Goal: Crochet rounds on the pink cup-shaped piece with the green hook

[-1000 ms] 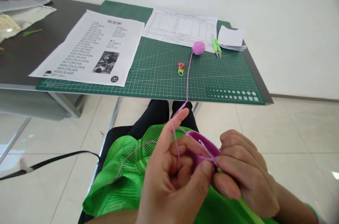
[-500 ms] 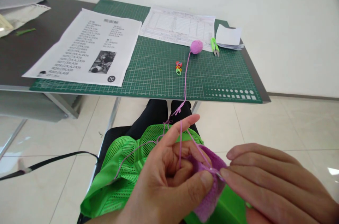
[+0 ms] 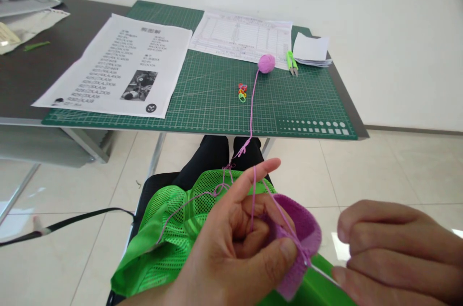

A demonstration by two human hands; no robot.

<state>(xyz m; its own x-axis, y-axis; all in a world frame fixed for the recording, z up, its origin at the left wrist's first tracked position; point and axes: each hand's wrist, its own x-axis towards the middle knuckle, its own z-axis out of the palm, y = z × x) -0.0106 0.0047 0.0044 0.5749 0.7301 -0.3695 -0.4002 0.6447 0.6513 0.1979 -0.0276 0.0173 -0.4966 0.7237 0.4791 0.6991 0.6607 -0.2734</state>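
My left hand [image 3: 249, 243] pinches a purple crocheted piece [image 3: 304, 224] between thumb and fingers. Over its raised index finger loops a strand of purple yarn [image 3: 254, 200], running down to the edge of the piece. My right hand [image 3: 398, 253] is closed on a thin metal crochet hook [image 3: 325, 274], whose tip is at the stitches by my left thumb. The hook's handle is hidden behind the right fingers. Loose yarn trails across the green mesh vest on my lap, and another strand lies from the table's edge to the purple yarn ball [image 3: 266, 63].
A green cutting mat [image 3: 213, 98] covers much of the dark table [image 3: 21, 89]. On it lie a printed pattern sheet [image 3: 115, 64], a form [image 3: 242, 35], colourful stitch markers [image 3: 242, 92], green thread snips [image 3: 291, 63] and stacked paper slips [image 3: 311, 48]. A black strap [image 3: 79, 216] hangs at left.
My right hand has drawn away to the right and slightly down, exposing more of the hook's shaft. My left hand and the crocheted piece have shifted slightly right, with more of the piece's rim showing.
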